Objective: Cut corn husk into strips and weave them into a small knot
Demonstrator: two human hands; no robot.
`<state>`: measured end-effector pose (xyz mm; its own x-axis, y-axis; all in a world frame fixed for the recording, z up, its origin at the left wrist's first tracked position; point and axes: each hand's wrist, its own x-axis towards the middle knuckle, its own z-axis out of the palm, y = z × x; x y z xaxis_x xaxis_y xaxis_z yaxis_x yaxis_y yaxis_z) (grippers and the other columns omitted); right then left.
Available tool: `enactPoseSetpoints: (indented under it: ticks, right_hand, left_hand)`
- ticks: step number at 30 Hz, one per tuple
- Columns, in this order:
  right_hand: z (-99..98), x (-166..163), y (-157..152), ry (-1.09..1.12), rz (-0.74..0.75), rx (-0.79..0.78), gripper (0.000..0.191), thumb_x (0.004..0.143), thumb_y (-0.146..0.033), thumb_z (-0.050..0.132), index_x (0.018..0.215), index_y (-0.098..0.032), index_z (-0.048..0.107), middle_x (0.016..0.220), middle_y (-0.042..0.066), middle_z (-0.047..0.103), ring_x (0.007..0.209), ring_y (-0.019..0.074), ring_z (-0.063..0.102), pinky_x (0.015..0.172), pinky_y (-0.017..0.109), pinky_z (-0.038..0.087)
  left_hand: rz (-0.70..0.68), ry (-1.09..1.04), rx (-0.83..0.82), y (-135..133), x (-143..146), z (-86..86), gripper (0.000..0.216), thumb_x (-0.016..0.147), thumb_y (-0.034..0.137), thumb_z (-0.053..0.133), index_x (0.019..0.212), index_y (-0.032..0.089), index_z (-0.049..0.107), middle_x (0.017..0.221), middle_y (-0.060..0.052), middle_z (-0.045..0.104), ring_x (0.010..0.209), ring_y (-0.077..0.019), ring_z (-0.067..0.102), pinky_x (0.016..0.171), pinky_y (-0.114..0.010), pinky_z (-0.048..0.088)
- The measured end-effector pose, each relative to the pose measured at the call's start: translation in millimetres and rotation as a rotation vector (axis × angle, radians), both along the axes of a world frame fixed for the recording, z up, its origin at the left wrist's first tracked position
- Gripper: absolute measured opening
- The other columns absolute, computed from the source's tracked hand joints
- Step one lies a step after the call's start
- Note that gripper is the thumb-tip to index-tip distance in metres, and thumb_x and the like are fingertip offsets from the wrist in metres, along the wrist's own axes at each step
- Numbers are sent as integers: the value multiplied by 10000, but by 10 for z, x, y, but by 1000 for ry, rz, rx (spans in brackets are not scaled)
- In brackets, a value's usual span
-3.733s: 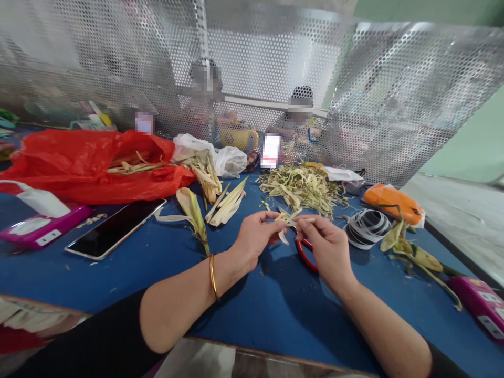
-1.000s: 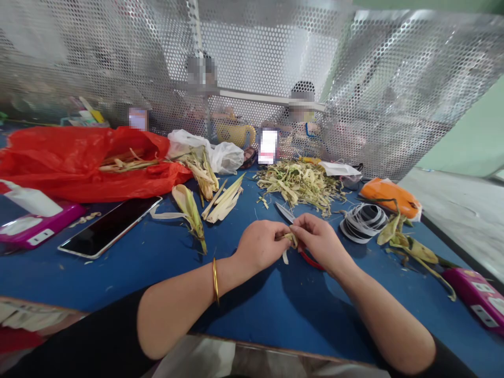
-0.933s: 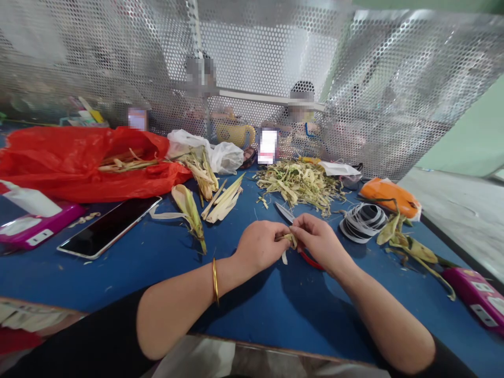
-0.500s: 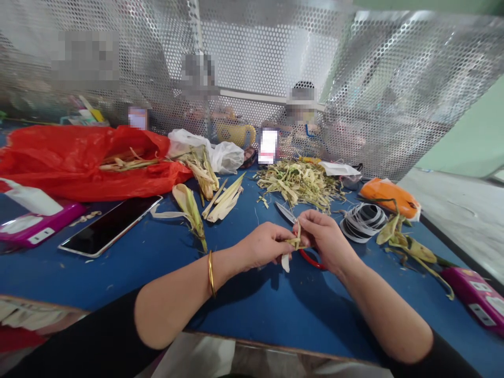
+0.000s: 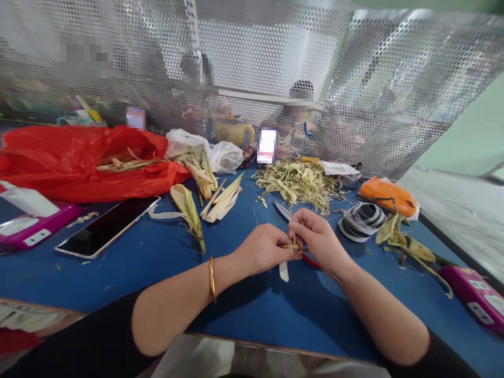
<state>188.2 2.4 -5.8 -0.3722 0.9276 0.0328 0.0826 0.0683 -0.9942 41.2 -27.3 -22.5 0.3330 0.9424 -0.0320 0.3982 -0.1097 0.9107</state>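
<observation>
Two bare hands meet over a pair of scissors [image 5: 282, 211] on a blue tabletop [image 5: 244, 310], working a narrow husk strip [image 5: 290, 246] — the left hand [image 5: 265, 249] closed on it, thumb laid along its length, the right hand [image 5: 315, 239] pinching a thin upright end between thumb and forefinger. The step in hand appears to be a fold or loop in the strip, held just over the scissors; the next move seems to call for a firm left grip while the right fingers draw the end snug, gently enough not to split the dry fibre. A flat white tab [image 5: 284, 271] hangs on the near side of the scissors; whether it joins the strip cannot be told.

Beyond the scissors sprawls a heap of shredded husk [image 5: 301, 184] — papery, curled, straw-yellow flecked with green. Left of the scissors lie flat, ribbed husk pieces [image 5: 225, 202] and a cupped husk [image 5: 188, 209] tapering to its stem; farther left, a glossy, crinkled red bag [image 5: 82, 163]. Right of them rests a smooth white coil [image 5: 362, 223], loosely looped
</observation>
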Motion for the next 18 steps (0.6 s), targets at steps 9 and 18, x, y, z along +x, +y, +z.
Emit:
enactPoseSetpoints:
  ticks: [9, 18]
  right_hand:
    - [-14, 27, 55, -78, -118, 148, 219, 781, -391, 601, 713, -197, 526, 604, -35, 538, 534, 107, 464, 514, 229, 375]
    - [-110, 120, 132, -410, -160, 302, 263, 825, -394, 561, 647, -200, 561, 525, -32, 526, 509, 129, 468, 513, 249, 348]
  left_hand:
    - [62, -153, -82, 5, -1, 50, 355, 755, 391, 609, 500, 160, 522, 438, 59, 392, 449, -70, 313, 467, -244, 190]
    - [170, -325, -231, 46, -24, 91, 301, 724, 386, 676, 548, 164, 574, 430, 40, 477, 422, -80, 439, 426, -200, 332]
